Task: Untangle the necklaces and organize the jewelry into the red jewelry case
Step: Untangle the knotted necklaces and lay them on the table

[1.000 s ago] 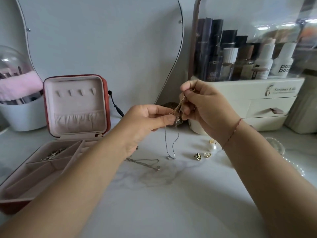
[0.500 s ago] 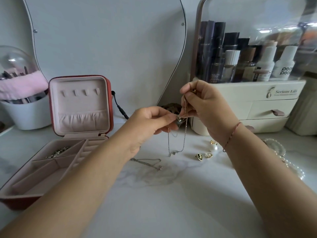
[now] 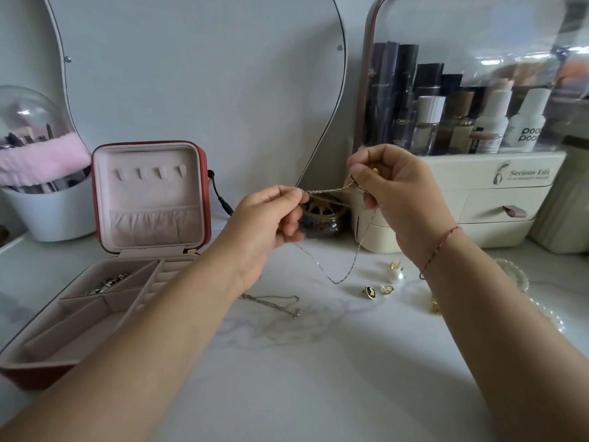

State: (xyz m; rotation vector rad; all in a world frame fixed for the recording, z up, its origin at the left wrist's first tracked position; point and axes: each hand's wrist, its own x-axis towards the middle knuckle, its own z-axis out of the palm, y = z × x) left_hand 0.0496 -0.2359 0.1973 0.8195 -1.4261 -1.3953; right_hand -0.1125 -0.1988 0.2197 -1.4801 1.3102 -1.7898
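Head camera: the left hand [image 3: 264, 224] pinches one end of the tangled necklaces [image 3: 325, 190], and the right hand [image 3: 395, 193] grips the other in curled fingers, a twisted stretch taut between them, a loop hanging below. A second necklace [image 3: 271, 303] lies beneath the left fingers; the open red jewelry case [image 3: 206, 193] stands left.

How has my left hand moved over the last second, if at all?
Yes: the left hand has drawn leftward toward the open red jewelry case, uncovering the small brown jar behind.
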